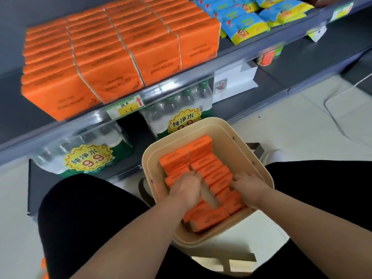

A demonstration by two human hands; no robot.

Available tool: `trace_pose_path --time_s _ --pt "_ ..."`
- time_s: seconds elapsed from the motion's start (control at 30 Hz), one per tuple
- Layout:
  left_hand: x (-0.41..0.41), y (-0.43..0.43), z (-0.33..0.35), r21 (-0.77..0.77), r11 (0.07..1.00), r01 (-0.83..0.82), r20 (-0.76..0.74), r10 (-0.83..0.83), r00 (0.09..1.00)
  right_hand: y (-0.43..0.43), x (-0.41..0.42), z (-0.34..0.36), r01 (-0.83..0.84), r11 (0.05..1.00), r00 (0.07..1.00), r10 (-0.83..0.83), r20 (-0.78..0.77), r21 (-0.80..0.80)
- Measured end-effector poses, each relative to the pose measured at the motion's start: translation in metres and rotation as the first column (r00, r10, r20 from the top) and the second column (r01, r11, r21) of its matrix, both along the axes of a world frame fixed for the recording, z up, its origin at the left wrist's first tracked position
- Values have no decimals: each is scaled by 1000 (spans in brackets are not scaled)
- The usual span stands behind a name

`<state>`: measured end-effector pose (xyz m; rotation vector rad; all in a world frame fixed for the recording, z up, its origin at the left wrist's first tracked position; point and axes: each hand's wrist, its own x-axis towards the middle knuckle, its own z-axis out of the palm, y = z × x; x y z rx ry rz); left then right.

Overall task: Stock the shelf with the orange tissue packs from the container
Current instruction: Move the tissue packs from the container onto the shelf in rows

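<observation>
Head view: both hands reach into the beige plastic container (218,125) between the knees. The left hand (186,191) has its fingers curled onto orange tissue packs (216,175); the right hand (248,188) rests on them, fingers spread. This looks like the pickup step; next, lift a bundle to the dark grey shelf (16,115), beside the stocked orange rows (112,55).

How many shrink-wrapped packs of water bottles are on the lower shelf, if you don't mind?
2: one water pack sits at the left under the shelf edge, the other water pack to its right, behind the beige container. More may be hidden further back.
</observation>
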<state>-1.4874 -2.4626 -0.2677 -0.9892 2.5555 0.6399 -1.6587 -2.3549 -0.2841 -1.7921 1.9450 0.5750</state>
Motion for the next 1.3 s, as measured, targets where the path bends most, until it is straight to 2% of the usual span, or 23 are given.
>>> trace_pose_path --time_s 0.2,0.33,0.47,0.6,0.7,0.83,0.93,1.23,1.3 --pt "4 3 -16 78 996 -44 49 40 998 -8 -1 -23 -30 997 1000 29 7 73" --pt "6 -1 -21 94 994 -63 61 58 996 -10 -1 -37 -73 996 997 72 36 42" --pt "6 2 -28 114 991 -70 93 60 994 -7 -2 -45 -49 999 997 48 63 12" --pt "5 9 -34 150 986 -67 151 45 988 -8 -1 -46 -86 996 996 85 26 34" --pt "1 13 -38 194 980 -42 200 2 980 -16 -3 -33 -35 998 999 36 13 -45" --pt "-12 23 -48 279 960 -9 298 -78 951 -26 -7 -8 114 970 993 -109 32 -217" --pt "-19 33 -52 277 961 15 324 -109 940 -25 -7 2 178 946 984 -173 43 -270" --pt "-16 27 -60 206 978 25 336 -95 937 -27 3 -3 179 957 984 -175 40 -227" --pt "-11 21 -52 181 983 -18 316 -41 948 -32 5 4 178 956 984 -176 29 -234"
